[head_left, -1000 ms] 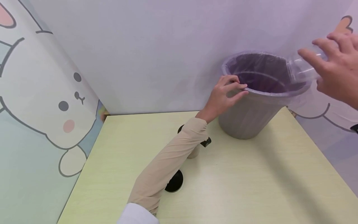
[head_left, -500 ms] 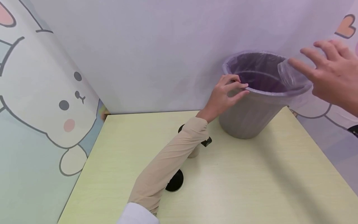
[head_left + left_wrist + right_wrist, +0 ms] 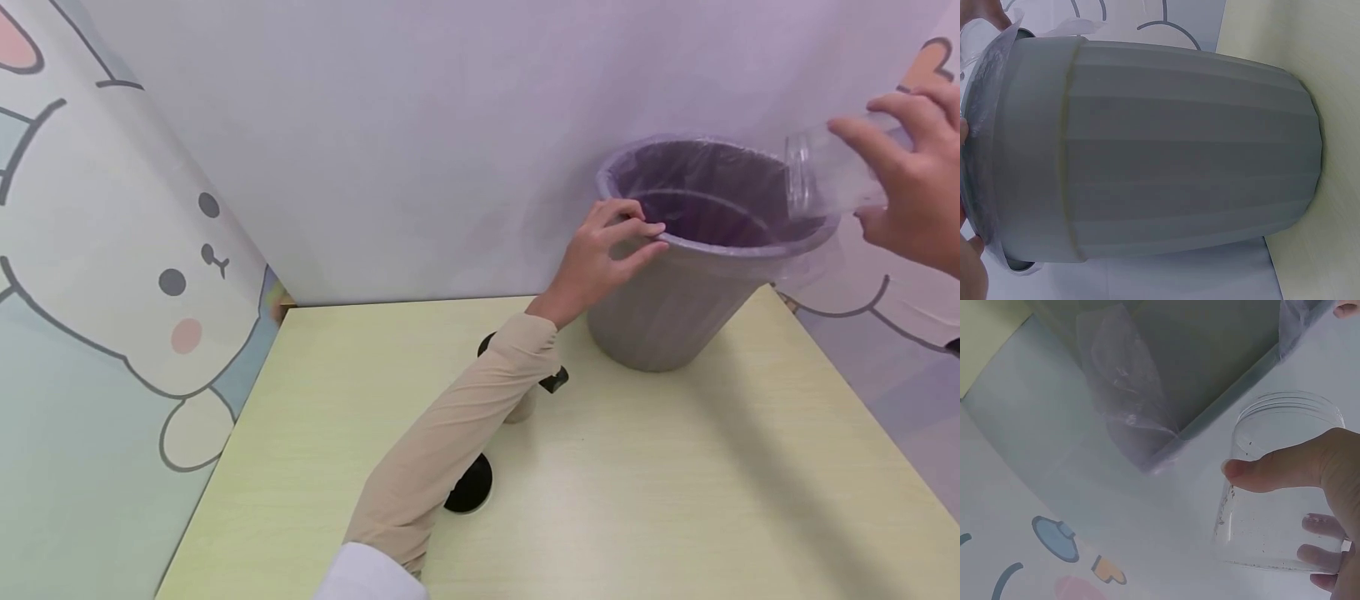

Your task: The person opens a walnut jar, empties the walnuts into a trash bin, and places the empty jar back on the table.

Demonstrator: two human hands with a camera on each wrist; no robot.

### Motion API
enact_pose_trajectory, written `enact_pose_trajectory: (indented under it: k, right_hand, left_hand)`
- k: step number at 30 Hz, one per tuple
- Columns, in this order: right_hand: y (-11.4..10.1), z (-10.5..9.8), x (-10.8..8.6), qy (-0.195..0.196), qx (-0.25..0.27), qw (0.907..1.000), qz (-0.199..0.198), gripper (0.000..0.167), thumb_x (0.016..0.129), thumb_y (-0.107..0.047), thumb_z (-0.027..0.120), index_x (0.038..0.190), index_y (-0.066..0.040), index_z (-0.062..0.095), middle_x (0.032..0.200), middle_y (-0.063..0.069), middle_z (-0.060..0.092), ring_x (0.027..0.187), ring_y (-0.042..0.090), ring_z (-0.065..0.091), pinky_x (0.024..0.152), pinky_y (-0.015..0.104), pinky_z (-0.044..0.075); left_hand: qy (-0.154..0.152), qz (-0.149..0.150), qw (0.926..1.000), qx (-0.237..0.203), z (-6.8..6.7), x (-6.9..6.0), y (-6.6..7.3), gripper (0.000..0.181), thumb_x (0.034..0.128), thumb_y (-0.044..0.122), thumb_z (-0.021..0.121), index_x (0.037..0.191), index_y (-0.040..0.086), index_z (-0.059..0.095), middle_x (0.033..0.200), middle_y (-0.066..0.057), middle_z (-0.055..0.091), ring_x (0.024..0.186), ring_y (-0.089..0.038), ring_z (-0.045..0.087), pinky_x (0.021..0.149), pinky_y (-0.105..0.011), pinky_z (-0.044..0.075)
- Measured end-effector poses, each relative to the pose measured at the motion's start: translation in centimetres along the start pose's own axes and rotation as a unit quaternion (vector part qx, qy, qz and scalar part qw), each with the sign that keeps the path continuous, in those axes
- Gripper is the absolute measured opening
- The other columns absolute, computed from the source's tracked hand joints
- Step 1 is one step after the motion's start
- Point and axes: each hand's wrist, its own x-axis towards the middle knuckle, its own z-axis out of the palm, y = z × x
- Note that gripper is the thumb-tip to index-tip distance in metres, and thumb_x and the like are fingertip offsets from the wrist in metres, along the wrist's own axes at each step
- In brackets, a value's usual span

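A grey trash can (image 3: pixel 660 325) lined with a clear plastic bag (image 3: pixel 1125 381) stands on the table. At its near left rim my left hand (image 3: pixel 596 254) pinches the edge and the liner. To the right, my right hand (image 3: pixel 918 171) grips a clear jar (image 3: pixel 828 175), thumb on one side and fingers on the other. The jar lies tipped on its side, its open mouth pointing left over the can's right rim. In the right wrist view, small brown specks cling inside the jar (image 3: pixel 1266 519). The can's bottom is hidden in the head view.
A black round lid-like disc (image 3: pixel 470 485) lies on the pale table (image 3: pixel 637 500), partly under my left forearm. Behind that forearm stands a mostly hidden object with a black part (image 3: pixel 553 380) and a beige base (image 3: pixel 519 408). A wall (image 3: pixel 412 167) rises behind the can.
My right hand dips left with the jar into the can's opening half a second ago, then swings back up and right. The left hand stays on the rim.
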Motion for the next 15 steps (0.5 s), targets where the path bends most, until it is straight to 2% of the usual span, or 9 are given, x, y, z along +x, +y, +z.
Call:
enact_pose_trajectory:
  k: [4,11,15]
  right_hand:
    - [-0.1,-0.1,0.1,0.002,-0.004,0.9999,-0.01,0.094,0.037,0.02,0.061,0.128,-0.001,0.047,0.13,0.036,0.04,0.13,0.052,0.027,0.109,0.054,0.017]
    - [-0.3,0.2,0.8,0.017,-0.042,0.9945,-0.094,0.083,0.051,0.013,0.051,0.132,-0.003,0.045,0.129,0.034,0.043,0.126,0.054,0.031,0.11,0.055,0.014]
    - [-0.7,0.2,1.2,0.003,-0.051,0.9921,-0.115,0.075,0.057,0.011,0.047,0.13,-0.004,0.045,0.128,0.032,0.043,0.128,0.051,0.03,0.108,0.057,0.018]
  left_hand:
    - [0.0,0.003,1.0,0.004,0.0,0.0,0.0,0.024,0.0826,0.022,0.075,0.103,0.01,0.075,0.102,-0.004,0.058,0.105,-0.016,0.047,0.096,-0.015,0.032]
    - [-0.012,0.008,0.9996,0.025,-0.2,0.0,0.1,0.023,0.084,0.024,0.074,0.104,0.011,0.075,0.103,-0.004,0.06,0.106,-0.015,0.048,0.095,-0.014,0.033]
    - [-0.017,0.016,0.9995,0.021,-0.2,0.2,0.1,0.023,0.0854,0.022,0.072,0.104,0.009,0.074,0.103,-0.004,0.061,0.103,-0.017,0.049,0.092,-0.014,0.034]
